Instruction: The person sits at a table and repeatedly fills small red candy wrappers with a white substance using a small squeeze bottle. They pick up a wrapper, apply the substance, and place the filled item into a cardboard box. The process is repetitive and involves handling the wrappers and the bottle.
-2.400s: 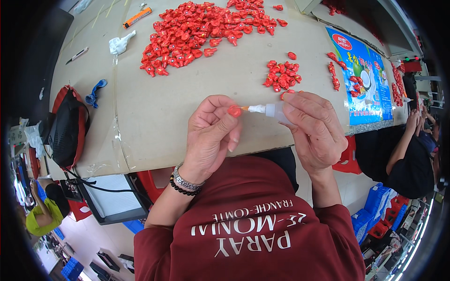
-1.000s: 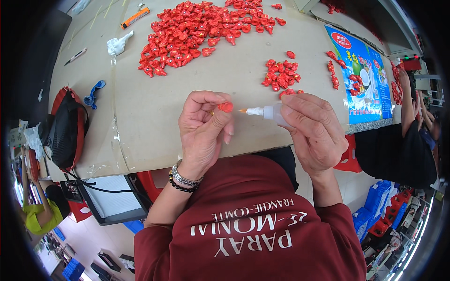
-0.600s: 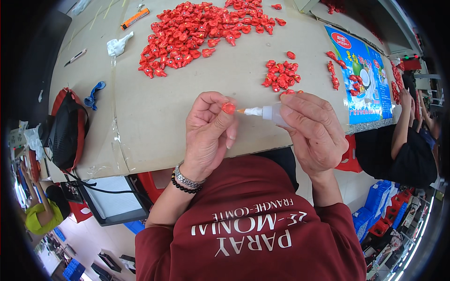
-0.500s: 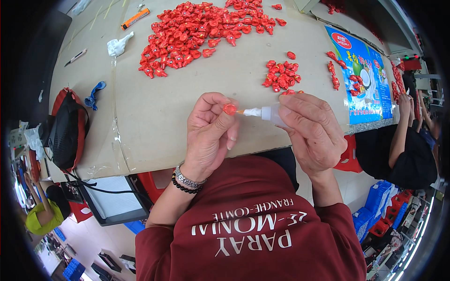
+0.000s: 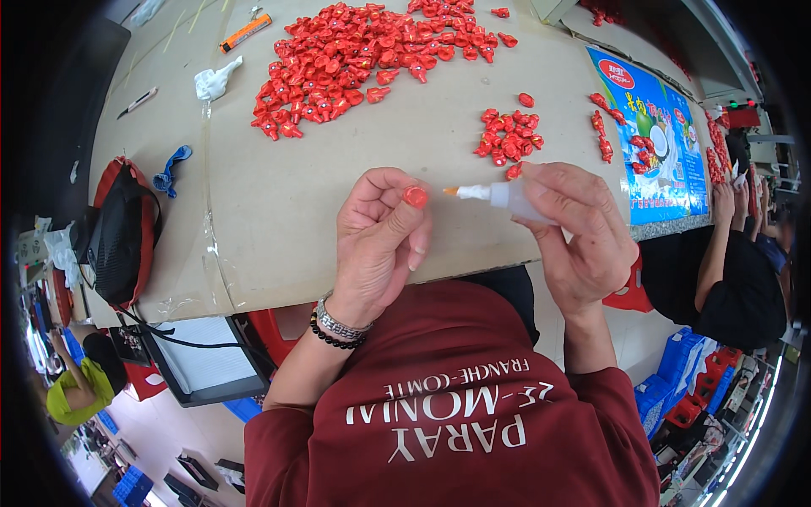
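My left hand (image 5: 384, 228) pinches a small red plastic piece (image 5: 415, 196) between thumb and forefinger, its round end turned up. In my right hand (image 5: 583, 228) is a translucent white squeeze bottle (image 5: 528, 203), tipped sideways, with white wrapping (image 5: 475, 193) round its neck. The bottle's thin amber nozzle (image 5: 451, 191) points left at the piece, a short gap away from it. Another red piece (image 5: 514, 171) shows beside my right fingertips; whether it lies on the table or touches them I cannot tell. Beyond that hand sits a small cluster of red pieces (image 5: 507, 135).
A large heap of red pieces (image 5: 338, 63) covers the table's far middle. Leftward lie an orange cutter (image 5: 246, 33), crumpled white wrap (image 5: 216, 79), a pen-like tool (image 5: 138, 102), a blue strip (image 5: 171, 171) and a black-red bag (image 5: 127, 232). A blue printed sheet (image 5: 667, 173) lies right, near a co-worker (image 5: 739, 279).
My right hand has drawn the bottle a little to the right, so its nozzle has come away from the red piece. My left hand has hardly moved.
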`<state>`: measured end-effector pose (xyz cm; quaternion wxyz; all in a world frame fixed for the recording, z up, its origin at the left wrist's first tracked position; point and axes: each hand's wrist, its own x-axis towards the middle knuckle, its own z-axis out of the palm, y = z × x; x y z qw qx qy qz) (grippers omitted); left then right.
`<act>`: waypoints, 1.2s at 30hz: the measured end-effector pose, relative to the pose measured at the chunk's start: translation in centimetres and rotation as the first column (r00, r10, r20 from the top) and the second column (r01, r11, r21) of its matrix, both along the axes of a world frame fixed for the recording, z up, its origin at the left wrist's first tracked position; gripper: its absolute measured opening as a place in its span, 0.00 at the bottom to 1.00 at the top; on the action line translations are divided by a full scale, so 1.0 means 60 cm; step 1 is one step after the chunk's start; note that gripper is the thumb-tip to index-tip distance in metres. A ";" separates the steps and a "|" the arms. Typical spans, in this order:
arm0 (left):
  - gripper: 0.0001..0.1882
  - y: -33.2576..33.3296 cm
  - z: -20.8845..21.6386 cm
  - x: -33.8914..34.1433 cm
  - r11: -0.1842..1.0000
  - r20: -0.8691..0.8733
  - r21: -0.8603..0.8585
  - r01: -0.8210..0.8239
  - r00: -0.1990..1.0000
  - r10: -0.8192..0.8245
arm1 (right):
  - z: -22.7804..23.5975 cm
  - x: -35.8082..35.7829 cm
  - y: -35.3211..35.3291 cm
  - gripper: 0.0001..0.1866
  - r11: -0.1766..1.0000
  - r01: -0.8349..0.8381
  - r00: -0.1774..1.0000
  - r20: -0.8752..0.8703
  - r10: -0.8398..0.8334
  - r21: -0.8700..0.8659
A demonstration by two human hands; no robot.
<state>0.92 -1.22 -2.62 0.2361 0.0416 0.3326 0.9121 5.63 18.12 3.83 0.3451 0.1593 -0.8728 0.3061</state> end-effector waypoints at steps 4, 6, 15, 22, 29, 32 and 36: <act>0.08 0.001 0.009 0.004 0.994 0.010 -0.098 -0.058 0.998 0.059 | -0.007 -0.001 -0.002 0.16 0.971 0.061 0.993 0.114 -0.035 -0.229; 0.09 0.000 0.009 0.006 0.985 -0.035 -0.150 -0.083 0.996 0.079 | -0.019 -0.001 0.003 0.17 0.920 0.093 0.981 0.193 -0.019 -0.382; 0.08 -0.009 0.012 0.019 0.726 -0.501 -0.556 -0.405 0.860 0.097 | -0.023 -0.007 0.004 0.24 0.315 0.274 0.861 0.377 0.340 -0.909; 0.10 -0.014 0.012 0.018 0.651 -0.643 -0.570 -0.502 0.766 0.028 | -0.016 -0.015 -0.008 0.18 0.319 0.251 0.841 0.369 0.396 -0.914; 0.09 -0.019 0.015 0.016 0.694 -0.508 -0.567 -0.445 0.851 0.130 | -0.021 -0.035 -0.020 0.18 0.465 0.204 0.848 0.393 0.355 -0.862; 0.10 -0.033 0.015 0.010 0.761 -0.414 -0.535 -0.367 0.899 0.142 | 0.002 -0.053 -0.027 0.13 0.513 0.215 0.839 0.425 0.338 -0.831; 0.10 -0.043 0.019 0.009 0.813 -0.314 -0.480 -0.329 0.930 0.192 | 0.031 -0.101 -0.037 0.10 0.571 0.119 0.812 0.410 0.415 -0.813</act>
